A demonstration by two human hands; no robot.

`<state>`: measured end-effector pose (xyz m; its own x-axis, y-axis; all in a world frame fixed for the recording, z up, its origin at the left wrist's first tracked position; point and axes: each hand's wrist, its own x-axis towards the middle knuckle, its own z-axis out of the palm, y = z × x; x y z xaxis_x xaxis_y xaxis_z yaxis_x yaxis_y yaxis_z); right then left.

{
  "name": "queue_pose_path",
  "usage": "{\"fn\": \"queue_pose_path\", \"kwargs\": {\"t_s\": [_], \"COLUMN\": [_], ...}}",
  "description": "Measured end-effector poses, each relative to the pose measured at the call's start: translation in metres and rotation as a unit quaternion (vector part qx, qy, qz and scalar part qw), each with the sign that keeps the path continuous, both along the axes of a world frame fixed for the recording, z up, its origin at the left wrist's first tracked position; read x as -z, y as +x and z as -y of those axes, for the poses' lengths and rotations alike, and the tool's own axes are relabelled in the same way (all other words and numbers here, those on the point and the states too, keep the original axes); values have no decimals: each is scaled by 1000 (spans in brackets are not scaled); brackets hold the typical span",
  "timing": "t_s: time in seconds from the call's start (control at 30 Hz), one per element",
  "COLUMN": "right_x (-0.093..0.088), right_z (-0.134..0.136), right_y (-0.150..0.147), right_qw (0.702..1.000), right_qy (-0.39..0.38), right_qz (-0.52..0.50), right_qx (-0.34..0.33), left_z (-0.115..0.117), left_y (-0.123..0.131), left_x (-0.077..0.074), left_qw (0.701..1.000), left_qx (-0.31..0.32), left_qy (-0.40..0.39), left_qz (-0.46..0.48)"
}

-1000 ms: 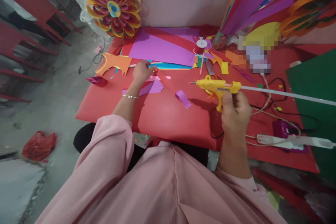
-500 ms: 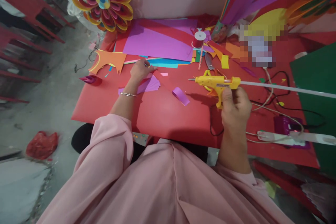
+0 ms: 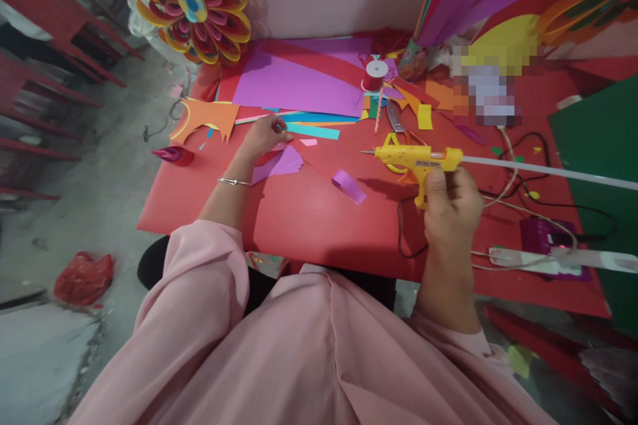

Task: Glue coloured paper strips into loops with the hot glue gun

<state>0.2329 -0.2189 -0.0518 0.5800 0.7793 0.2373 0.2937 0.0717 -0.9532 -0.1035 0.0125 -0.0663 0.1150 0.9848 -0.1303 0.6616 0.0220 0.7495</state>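
Observation:
My right hand [image 3: 451, 202] is wrapped round the handle of a yellow hot glue gun [image 3: 419, 158], whose nozzle points left above the table. A long glue stick [image 3: 538, 171] sticks out of the gun's back. My left hand [image 3: 266, 134], its fingers curled, is at the left end of a turquoise paper strip [image 3: 315, 131] and seems to pinch it; the fingertips partly hide the contact. Just below that hand lie fanned purple paper strips [image 3: 282, 165]. Between the hands, a purple strip with a curled end [image 3: 349, 186] rests on the red table [image 3: 319, 226].
Purple sheets [image 3: 299, 83], a ribbon spool [image 3: 376, 73], scissors [image 3: 395, 118] and an orange cut-out [image 3: 209, 119] lie towards the back. A paper flower [image 3: 194, 6] stands at the back left. Cables and a power strip [image 3: 533, 259] lie at right.
The turquoise strip has come out from the paper pile towards me, beside my left hand. That hand has shifted slightly left. The glue gun remains in my right hand, almost unmoved.

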Motion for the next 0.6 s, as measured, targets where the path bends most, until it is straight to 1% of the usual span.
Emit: {"fn": "queue_pose_path", "kwargs": {"t_s": [0.07, 0.17, 0.27, 0.37, 0.43, 0.53, 0.6], "right_x": [1, 5, 10, 16, 21, 29, 34], "right_z": [-1, -5, -14, -25, -30, -34, -35], "right_y": [1, 2, 4, 5, 5, 5, 6], "right_qw": [1000, 1000, 1000, 1000, 1000, 1000, 999], "right_qy": [3, 6, 5, 2, 2, -1, -8], "right_qz": [-7, -3, 4, 7, 5, -14, -21], "right_qx": [1, 8, 3, -4, -7, -19, -26], "left_z": [-2, -4, -4, -1, 1, 6, 11], "left_y": [-4, -6, -6, -6, -5, 0, 3], "left_x": [-4, -8, -7, -4, -4, -12, -24], "left_qw": [1000, 999, 998, 997, 996, 993, 990], "left_qx": [27, 35, 45, 46, 36, 14, 1], "left_qy": [-15, -35, -41, -56, -69, -73, -52], "left_qz": [5, -7, -13, 12, 43, 94, 133]}}
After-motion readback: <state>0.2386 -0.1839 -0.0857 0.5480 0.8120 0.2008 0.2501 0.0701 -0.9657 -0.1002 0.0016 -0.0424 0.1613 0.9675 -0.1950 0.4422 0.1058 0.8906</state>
